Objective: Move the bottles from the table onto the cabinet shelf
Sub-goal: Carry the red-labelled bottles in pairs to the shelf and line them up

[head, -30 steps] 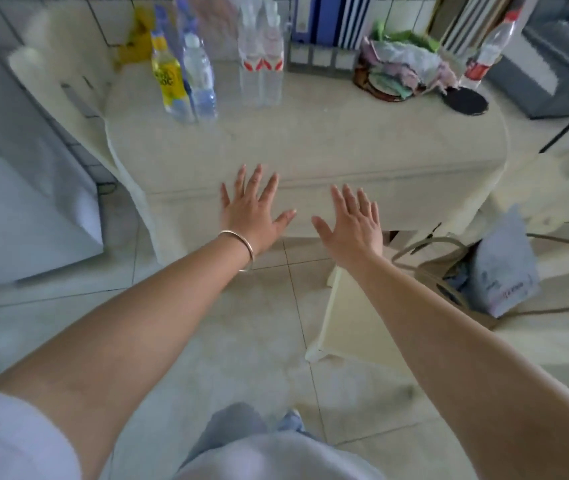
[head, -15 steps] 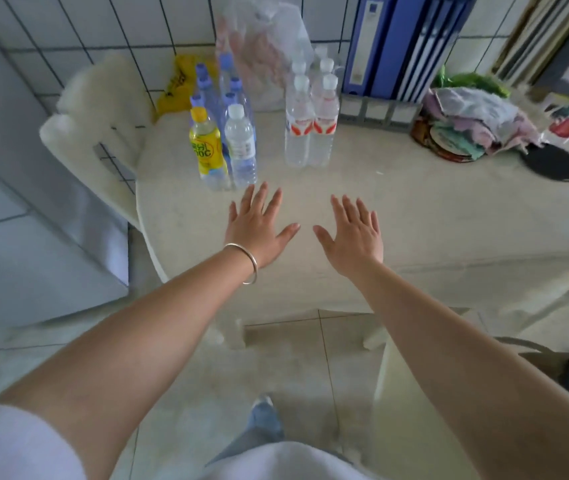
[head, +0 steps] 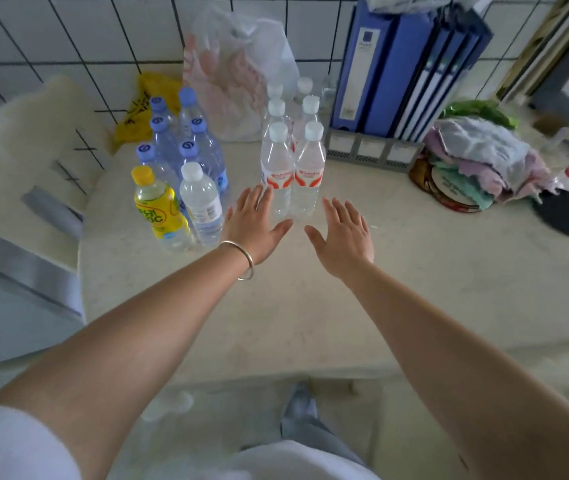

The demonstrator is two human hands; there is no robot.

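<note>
Standing upright on the table point(head: 310, 306), bottles point(head: 291, 174) point caps up.

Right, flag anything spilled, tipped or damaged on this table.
Nothing stands out. The red-label bottles, the blue-cap bottles and the yellow bottle all stand upright and capped, and the table shows no spill.
</note>
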